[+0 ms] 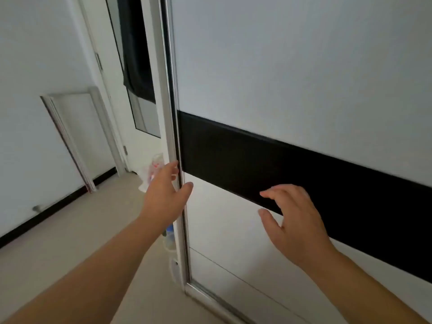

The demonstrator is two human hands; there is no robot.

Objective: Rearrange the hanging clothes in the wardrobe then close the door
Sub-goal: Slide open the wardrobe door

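Evidently the closing step was in hand: the sliding door (304,78), white with a black band (304,174) across its middle, filled the right of the view, and its metal edge (171,113) was met by the left hand (167,195). The thumb was laid on the door's face just below the band, while the fingers were reached round the edge; whether they were curled tight behind it could not be told. The right hand (297,220) was held spread and relaxed in front of the band, holding nothing, and contact with the panel could not be confirmed.

Of the hanging clothes, only a dark garment (138,66) was seen, left of the door's edge and above the left hand; whether it was seen directly or in a mirror could not be told. A plastic bag (152,174) and a small blue-topped object (170,230) were seen on the floor (70,230), just left of the edge.

The likeliest trouble was judged to lie at that edge. Fingers wrapped round it could be pinched against the frame if the door were slid fully home without being let go. The garment could be caught in the gap if it hung out past the opening. The floor clutter could also block the door's travel if it lay in the track.
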